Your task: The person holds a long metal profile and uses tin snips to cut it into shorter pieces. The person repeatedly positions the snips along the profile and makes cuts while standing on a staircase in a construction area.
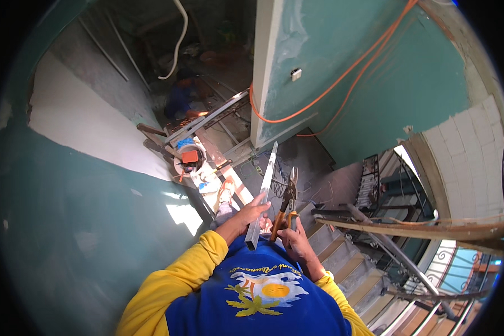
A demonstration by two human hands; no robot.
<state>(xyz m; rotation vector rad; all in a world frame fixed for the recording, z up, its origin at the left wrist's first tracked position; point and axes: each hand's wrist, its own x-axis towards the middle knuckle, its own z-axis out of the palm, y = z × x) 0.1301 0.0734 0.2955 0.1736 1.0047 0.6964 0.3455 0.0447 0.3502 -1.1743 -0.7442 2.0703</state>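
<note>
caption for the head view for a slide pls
Left hand holds a long metal strip while the right hand grips orange-handled tin snips above a stairwell.

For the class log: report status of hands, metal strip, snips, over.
Left hand grips metal strip. Right hand holds orange-handled snips, blades beside strip, apart. Nothing between them.

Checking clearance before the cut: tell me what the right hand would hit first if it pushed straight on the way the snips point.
Nothing close. The right hand aims the orange-handled tin snips up-picture beside the metal strip in the left hand. Beyond the blades lies the cluttered floor below; depth is unclear.
</note>
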